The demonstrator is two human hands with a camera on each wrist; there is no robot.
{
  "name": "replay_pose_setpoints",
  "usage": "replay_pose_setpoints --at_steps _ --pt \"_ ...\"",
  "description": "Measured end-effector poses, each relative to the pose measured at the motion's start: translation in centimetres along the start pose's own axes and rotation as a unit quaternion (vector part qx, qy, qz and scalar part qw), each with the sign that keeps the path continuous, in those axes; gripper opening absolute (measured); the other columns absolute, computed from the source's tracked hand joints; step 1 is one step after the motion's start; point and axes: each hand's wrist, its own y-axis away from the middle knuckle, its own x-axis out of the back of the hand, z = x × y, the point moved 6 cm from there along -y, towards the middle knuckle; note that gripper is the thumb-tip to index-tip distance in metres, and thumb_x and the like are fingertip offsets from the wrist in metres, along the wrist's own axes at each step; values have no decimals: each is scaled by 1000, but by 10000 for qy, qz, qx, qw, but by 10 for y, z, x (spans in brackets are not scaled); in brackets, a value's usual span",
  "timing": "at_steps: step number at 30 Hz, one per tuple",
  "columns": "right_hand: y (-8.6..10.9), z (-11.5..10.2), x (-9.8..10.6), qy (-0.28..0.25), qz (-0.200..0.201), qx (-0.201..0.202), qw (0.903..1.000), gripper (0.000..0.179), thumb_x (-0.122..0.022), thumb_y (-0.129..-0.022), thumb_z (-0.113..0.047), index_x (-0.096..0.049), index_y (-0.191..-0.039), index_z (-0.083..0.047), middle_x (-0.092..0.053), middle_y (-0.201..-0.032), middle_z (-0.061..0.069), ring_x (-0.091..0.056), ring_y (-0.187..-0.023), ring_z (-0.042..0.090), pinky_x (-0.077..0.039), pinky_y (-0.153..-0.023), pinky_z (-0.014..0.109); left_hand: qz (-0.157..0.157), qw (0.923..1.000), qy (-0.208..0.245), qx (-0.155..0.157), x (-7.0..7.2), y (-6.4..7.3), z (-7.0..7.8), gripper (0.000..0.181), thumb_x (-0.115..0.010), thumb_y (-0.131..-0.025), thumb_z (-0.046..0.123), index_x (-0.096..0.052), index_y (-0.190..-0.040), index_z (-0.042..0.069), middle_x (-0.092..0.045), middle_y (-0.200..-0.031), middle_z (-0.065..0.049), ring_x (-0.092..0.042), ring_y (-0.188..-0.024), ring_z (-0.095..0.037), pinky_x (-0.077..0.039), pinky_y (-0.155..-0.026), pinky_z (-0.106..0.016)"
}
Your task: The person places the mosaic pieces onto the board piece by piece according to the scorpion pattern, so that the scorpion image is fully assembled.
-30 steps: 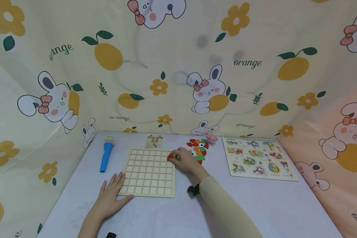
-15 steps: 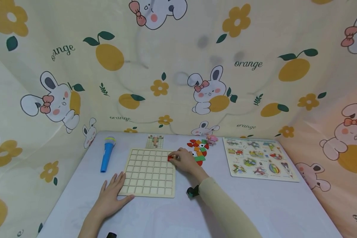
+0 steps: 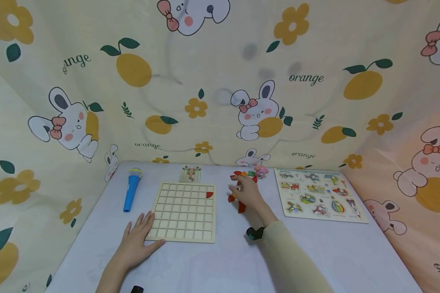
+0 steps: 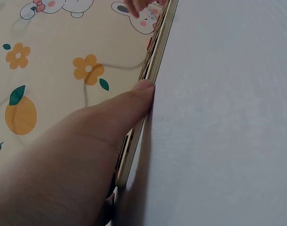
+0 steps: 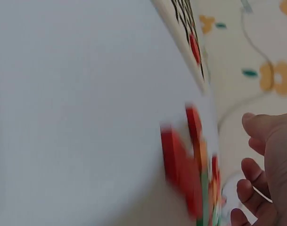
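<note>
The grid board (image 3: 183, 211) lies flat on the white table (image 3: 363, 260), in front of the person and left of the right hand (image 3: 249, 194). It is roughly square, so neither axis is clearly longer; one side faces the person and the columns run away toward the backdrop (image 3: 212, 61). The board is pale and looks wooden, with raised strips dividing it into square cells. One red piece (image 3: 210, 195) sits in the rightmost column, second row from the far edge. It is a quarter-circle; its rounded side appears to face right and toward the person. The left hand (image 3: 137, 240) touches the board's near left corner: fingers extended at the left side, thumb (image 4: 129, 101) against the near edge. The right hand is above the coloured pieces (image 3: 241, 207), right of the board, its fingers bent and set apart from the thumb in a moderately wide, unloaded grip. These pieces are red, orange and green, thick, flat-faced and smooth; the hand partly covers them in the head view, and the right wrist view blurs them. The microphone (image 3: 132, 191) lies left of the board, its long axis running away from the person, blue handle end nearest. A picture card (image 3: 190, 173) lies beyond the far edge.
</note>
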Motion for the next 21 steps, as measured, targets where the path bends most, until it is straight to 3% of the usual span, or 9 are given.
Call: replay_pose_setpoints --at_steps 6,11,21 --pt "7 42 24 -69 139 -357 9992 39 -74 -102 -23 -68 -135 -5 -65 -108 12 -56 -91 26 -47 -75 35 -33 10000 -22 37 0 -1 0 109 -71 -90 69 -31 -164 -1 -29 -171 -22 -17 -160 -50 -4 -125 -74" --pt "13 64 35 -61 78 -571 9983 36 -72 -103 -24 -69 -134 -7 -66 -115 12 -57 -99 27 -52 -83 38 10 10000 -7 12 -1 -1 -1 109 -71 -90 69 -32 -164 -1 -29 -171 -23 -18 -159 -50 -5 -124 -75" --pt "18 82 32 271 -177 -615 9976 30 -70 -104 -23 -74 -132 -13 -63 -111 13 -56 -100 28 -50 -87 42 124 9999 58 -101 -1 0 -1 108 -70 -91 68 -32 -164 -1 -30 -171 -23 -18 -159 -50 -4 -124 -74"
